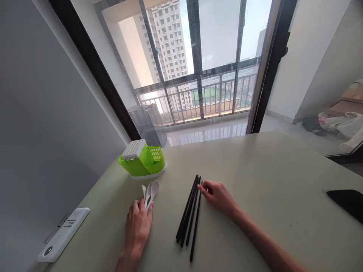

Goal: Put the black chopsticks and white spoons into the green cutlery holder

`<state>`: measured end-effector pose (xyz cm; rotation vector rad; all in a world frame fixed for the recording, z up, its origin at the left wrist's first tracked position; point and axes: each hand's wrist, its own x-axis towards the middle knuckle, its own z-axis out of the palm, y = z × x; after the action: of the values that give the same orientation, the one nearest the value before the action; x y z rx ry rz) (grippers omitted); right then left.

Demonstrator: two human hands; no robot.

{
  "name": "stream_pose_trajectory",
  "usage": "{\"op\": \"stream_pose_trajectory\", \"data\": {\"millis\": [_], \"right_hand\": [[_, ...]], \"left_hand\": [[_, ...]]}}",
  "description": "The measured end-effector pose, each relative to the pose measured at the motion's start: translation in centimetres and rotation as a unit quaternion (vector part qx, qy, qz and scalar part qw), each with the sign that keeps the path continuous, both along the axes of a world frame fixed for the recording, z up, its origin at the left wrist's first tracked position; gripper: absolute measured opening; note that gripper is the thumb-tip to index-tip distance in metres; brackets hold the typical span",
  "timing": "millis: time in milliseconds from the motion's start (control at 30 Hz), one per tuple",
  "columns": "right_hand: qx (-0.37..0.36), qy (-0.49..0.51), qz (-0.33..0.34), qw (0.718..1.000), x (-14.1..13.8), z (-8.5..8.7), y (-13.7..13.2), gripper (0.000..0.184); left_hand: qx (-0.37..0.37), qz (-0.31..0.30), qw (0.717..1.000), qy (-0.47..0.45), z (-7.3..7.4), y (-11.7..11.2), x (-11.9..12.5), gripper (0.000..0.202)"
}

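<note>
My left hand (138, 226) lies on the pale green table (269, 181), fingers closed over the handles of several white spoons (151, 192) whose bowls stick out past my fingertips. My right hand (218, 195) rests to the right of a bundle of black chopsticks (189, 211), its fingertips curled and touching the upper end of the rightmost stick. The chopsticks lie loosely together, pointing away from me. A green and white cutlery holder (143, 160) stands behind the spoons near the table's far left edge.
A white remote-like device (64, 234) lies at the left table edge. A black phone (347, 200) sits at the right edge. Beyond the table is a glass balcony door (198, 68), with bags and boxes (340, 121) on the floor at right.
</note>
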<state>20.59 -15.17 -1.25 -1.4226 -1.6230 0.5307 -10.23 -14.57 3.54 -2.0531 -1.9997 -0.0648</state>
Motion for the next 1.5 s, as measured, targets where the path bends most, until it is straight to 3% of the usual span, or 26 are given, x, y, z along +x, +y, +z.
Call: {"op": "stream_pose_trajectory", "data": {"millis": [233,367,500,700,900,1267,1500], "right_hand": [[-0.004,0.030,0.005,1.000,0.0,0.0,0.0,0.044],[-0.008,0.071,-0.001,0.997,0.0,0.1,0.1,0.044],[-0.011,0.145,-0.020,0.989,0.2,0.2,0.3,0.042],[-0.014,0.277,-0.041,0.960,1.4,0.3,0.8,0.055],[-0.016,0.351,-0.032,0.936,2.7,0.0,1.7,0.050],[-0.020,0.269,-0.064,0.961,2.7,-1.0,1.9,0.036],[-0.014,0.198,-0.095,0.975,2.9,-0.8,1.7,0.032]], "left_hand": [[-0.041,-0.012,0.999,-0.007,-0.4,0.1,0.6,0.037],[-0.051,-0.032,0.998,-0.035,-0.1,-0.1,2.1,0.037],[-0.057,-0.070,0.992,-0.091,0.9,-0.9,5.5,0.040],[-0.107,-0.193,0.963,-0.153,2.2,-2.8,12.8,0.038],[-0.136,-0.240,0.956,-0.099,0.7,-3.8,17.4,0.038],[-0.110,-0.237,0.964,-0.056,-2.5,-4.0,18.8,0.039],[-0.100,-0.241,0.965,-0.041,-2.7,-4.7,19.1,0.044]]}}
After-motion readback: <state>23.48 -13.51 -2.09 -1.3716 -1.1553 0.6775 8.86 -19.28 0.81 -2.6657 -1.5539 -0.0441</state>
